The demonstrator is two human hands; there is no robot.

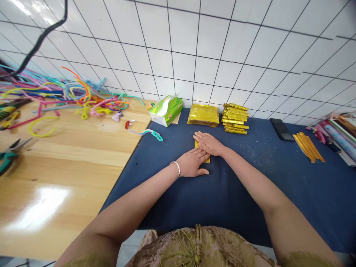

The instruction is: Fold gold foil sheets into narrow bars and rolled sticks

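Both my hands lie flat on a piece of gold foil paper [207, 160] on the dark blue table covering, hiding most of it. My left hand [192, 162], with a silver bangle at the wrist, presses the nearer part, its fingers stretched out and the thumb apart. Just beyond it, my right hand [208, 144] rests palm down with straight fingers, touching the left fingertips. Behind the hands sits a flat stack of gold foil sheets [203, 114]. To its right is a pile of narrow folded gold strips [235, 118].
A green tissue box [167, 110] stands by the tiled wall. Colourful pipe cleaners [86, 94] and green-handled pliers [8, 159] lie on the wooden table [91, 163] at left. On the right are a black phone [281, 129], gold-orange strips [308, 147] and stacked books [340, 137].
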